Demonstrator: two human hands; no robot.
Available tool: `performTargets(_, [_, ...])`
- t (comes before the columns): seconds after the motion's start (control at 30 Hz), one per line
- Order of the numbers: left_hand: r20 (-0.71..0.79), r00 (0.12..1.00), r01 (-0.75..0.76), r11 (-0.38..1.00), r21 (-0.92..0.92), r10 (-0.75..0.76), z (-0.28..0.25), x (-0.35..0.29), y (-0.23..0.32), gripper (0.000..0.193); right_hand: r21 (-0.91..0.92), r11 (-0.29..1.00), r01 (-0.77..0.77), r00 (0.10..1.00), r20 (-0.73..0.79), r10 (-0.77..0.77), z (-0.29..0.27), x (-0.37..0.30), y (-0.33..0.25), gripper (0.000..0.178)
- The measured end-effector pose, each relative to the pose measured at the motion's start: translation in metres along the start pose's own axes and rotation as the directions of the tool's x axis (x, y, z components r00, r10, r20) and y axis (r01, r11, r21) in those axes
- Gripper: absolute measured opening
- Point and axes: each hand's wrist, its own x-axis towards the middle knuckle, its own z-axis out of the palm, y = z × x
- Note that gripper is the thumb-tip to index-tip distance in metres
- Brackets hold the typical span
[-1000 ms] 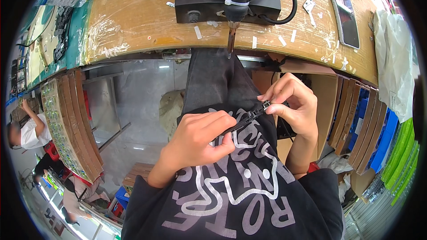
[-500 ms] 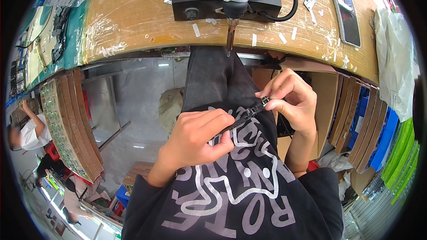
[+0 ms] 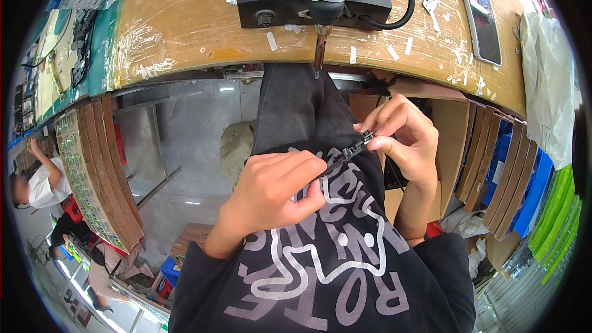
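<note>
A slim black plastic part (image 3: 349,152) with small notches along it slants between my two hands, above my lap. My left hand (image 3: 274,191) is closed on its lower end, thumb against the curled fingers, which cover that end. The thumb and fingers of my right hand (image 3: 404,135) pinch the upper end, where a small clip-like bit shows. Beyond my hands, a hot-tool handle with a metal tip (image 3: 320,43) points down over the table edge, apart from both hands.
A black control box (image 3: 314,9) with coiled cables stands on the wooden table (image 3: 185,31). A phone (image 3: 481,18) and white scraps lie to its right. A plastic bag (image 3: 547,86) hangs at the right edge. Stacked trays (image 3: 98,172) stand at left; other people work farther off.
The black part has turned slightly between my fingers, its notched face now looking narrower. Both hands stay in nearly the same place.
</note>
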Motion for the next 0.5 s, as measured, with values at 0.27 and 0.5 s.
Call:
performTargets(0.27, [-0.032, 0.999, -0.020, 1.000, 0.019, 0.021, 0.0001, -0.0004, 0.0008, 0.021, 0.138, 0.990, 0.015, 0.997, -0.077, -0.004, 0.0051, -0.0004, 0.0062, 0.016])
performTargets(0.5, [-0.026, 0.998, -0.060, 0.998, 0.006, 0.060, -0.0015, 0.0008, 0.0017, 0.021, 0.035, 0.983, 0.182, 0.979, -0.105, -0.177, 0.0052, -0.0033, 0.0075, 0.022])
